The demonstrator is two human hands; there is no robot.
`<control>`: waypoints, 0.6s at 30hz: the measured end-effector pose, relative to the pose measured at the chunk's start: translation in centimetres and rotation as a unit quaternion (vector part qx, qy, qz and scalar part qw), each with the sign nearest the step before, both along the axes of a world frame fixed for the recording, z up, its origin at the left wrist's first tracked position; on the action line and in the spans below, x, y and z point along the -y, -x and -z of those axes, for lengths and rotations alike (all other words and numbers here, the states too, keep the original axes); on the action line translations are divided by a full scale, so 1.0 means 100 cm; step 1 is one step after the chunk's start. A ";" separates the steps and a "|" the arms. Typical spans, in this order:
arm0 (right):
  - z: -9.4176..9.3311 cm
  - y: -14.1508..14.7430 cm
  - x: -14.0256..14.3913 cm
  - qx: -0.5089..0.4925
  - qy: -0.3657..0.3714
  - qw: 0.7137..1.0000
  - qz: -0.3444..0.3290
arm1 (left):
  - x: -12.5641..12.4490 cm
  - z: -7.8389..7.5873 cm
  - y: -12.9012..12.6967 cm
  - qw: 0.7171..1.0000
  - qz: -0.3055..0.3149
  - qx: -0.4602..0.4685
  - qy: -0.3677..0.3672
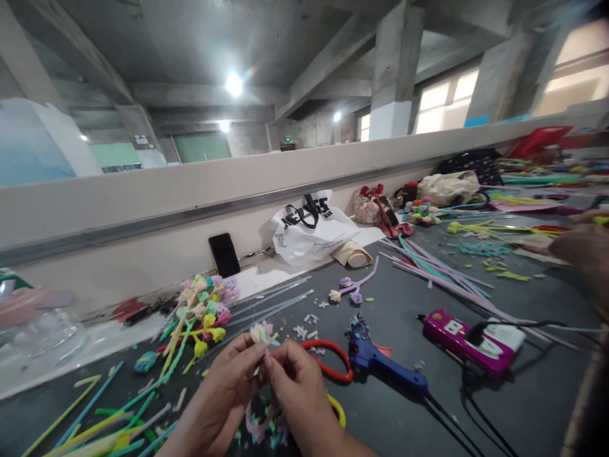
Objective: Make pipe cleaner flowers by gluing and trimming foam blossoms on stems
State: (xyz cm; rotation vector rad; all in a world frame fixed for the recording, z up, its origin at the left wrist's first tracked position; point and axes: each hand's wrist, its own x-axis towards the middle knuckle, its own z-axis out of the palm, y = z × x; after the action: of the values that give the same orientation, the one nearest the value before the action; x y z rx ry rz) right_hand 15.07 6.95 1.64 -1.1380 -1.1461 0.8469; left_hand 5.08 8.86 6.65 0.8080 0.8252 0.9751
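Both of my hands meet at the front of the dark table, fingertips pressed together around a small pale pink pipe-cleaner flower. My left hand pinches it from the left side, and my right hand grips just below its head. The lower part of the flower is hidden by my fingers. Close behind my right hand lie red-handled scissors, partly covered. A blue glue gun rests to their right. Purple flowers on a stem and cut scraps lie beyond my hands.
A bunch of colourful pipe-cleaner flowers lies left, with loose stems in front. To the right are a magenta power box with black cables and long lilac stems. A white bag and phone stand along the wall. Another person's hand is far right.
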 end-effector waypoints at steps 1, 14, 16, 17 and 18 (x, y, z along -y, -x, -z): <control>0.000 0.000 0.000 0.001 -0.001 1.000 0.001 | 0.000 -0.001 0.000 1.000 0.001 -0.001 0.000; 0.007 0.002 -0.002 0.014 -0.016 1.000 0.017 | 0.002 -0.003 0.000 0.999 0.015 -0.033 -0.030; 0.006 0.002 -0.002 0.010 -0.011 1.000 0.013 | 0.002 -0.003 0.001 0.999 0.023 -0.034 -0.026; 0.005 0.002 -0.002 0.005 -0.006 1.000 0.013 | 0.002 -0.005 0.002 0.999 0.028 -0.037 -0.023; 0.004 0.001 -0.003 -0.002 0.000 1.000 0.014 | 0.002 -0.008 0.002 0.998 0.034 -0.038 -0.020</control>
State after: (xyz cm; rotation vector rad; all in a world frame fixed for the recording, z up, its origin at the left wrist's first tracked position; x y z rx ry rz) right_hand 14.96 7.23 1.22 -1.1488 -1.1257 0.8268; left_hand 4.88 8.70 7.41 0.9068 0.8400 0.9067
